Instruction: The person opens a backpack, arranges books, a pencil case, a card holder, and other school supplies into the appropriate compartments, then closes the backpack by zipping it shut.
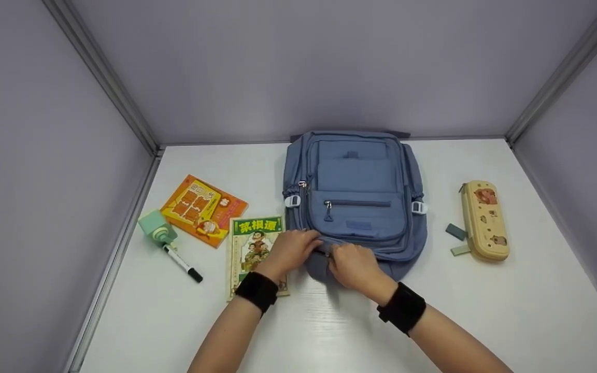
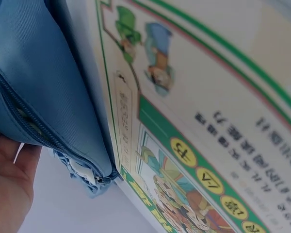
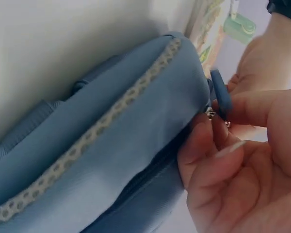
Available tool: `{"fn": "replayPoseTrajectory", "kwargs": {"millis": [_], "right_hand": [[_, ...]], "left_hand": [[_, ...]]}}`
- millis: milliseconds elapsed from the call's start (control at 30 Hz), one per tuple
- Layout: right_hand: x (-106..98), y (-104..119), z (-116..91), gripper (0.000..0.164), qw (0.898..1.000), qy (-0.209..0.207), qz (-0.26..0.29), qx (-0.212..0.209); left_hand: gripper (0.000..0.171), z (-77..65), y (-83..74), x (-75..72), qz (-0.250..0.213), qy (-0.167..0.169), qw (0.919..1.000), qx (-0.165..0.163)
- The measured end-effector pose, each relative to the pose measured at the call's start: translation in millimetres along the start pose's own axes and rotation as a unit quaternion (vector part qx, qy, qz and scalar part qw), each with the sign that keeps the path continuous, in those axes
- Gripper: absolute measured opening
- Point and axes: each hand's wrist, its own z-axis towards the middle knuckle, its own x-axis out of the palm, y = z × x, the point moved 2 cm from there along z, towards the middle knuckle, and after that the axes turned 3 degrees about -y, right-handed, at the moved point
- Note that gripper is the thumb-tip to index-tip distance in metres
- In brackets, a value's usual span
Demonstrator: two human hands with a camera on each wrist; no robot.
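A blue backpack point(image 1: 360, 176) lies flat on the white table, its front pockets facing up. Its lower edge is between both hands. My left hand point(image 1: 292, 249) grips the fabric beside a zipper point(image 2: 26, 114) at the lower left corner; in the left wrist view its fingers curl at the cloth. At the same seam, my right hand point(image 1: 354, 264) pinches a zipper pull point(image 3: 220, 94), with the metal slider point(image 3: 210, 113) right by the fingertips. A green and cream comic book point(image 1: 257, 243) lies partly under the left wrist, left of the backpack.
Farther left lie an orange book point(image 1: 202, 210), a mint green box-like item point(image 1: 156, 228) and a white marker with a black cap point(image 1: 182, 263). On the right sit a yellow pencil case point(image 1: 486, 220) and two small eraser-like blocks point(image 1: 456, 231). Grey walls point(image 1: 329, 67) enclose the table.
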Motion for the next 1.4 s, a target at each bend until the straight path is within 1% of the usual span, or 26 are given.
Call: {"fn": "replayPoseTrajectory", "kwargs": {"millis": [167, 300, 400, 500, 633, 767, 900, 1033, 1200, 1400], "right_hand": [[-4.9, -3.3, 0.5, 0.018, 1.0, 0.012, 0.022, 0.011], [-10.3, -11.9, 1.0, 0.009, 0.998, 0.031, 0.053, 0.021], [-15.9, -21.5, 1.3, 0.008, 0.996, 0.055, 0.068, 0.029], [-22.7, -32.3, 0.6, 0.013, 0.994, 0.082, 0.072, 0.032], [-32.3, -46.4, -1.6, 0.022, 0.99, 0.118, 0.07, 0.025], [-38.7, -61.0, -4.5, 0.023, 0.986, 0.149, 0.073, 0.009], [-43.5, -75.7, -7.9, 0.018, 0.985, 0.156, 0.072, -0.002], [-48.4, -89.0, -11.3, 0.016, 0.983, 0.164, 0.076, 0.006], [-53.5, -103.4, -15.1, 0.015, 0.981, 0.178, 0.079, 0.023], [-60.7, -118.6, -19.2, 0.015, 0.976, 0.196, 0.074, 0.06]], "left_hand": [[0.023, -0.5, 3.8, -2.1, -0.01, -0.005, 0.9999, -0.001], [0.024, -0.4, 8.2, -3.9, -0.005, -0.005, 0.9999, -0.012], [0.025, -1.1, 11.8, -5.7, -0.008, -0.002, 0.9996, -0.025], [0.025, -1.9, 15.0, -7.4, -0.018, 0.002, 0.9992, -0.036], [0.027, -2.4, 17.3, -8.4, -0.028, 0.004, 0.9987, -0.043], [0.028, -2.5, 17.3, -8.7, -0.032, 0.008, 0.9985, -0.045], [0.027, -2.1, 17.8, -9.1, -0.033, 0.011, 0.9985, -0.043], [0.027, -2.1, 18.5, -9.2, -0.037, 0.015, 0.9983, -0.043], [0.027, -2.4, 18.7, -8.9, -0.044, 0.024, 0.9978, -0.043], [0.026, -3.3, 19.6, -8.3, -0.045, 0.022, 0.9977, -0.045]]}}
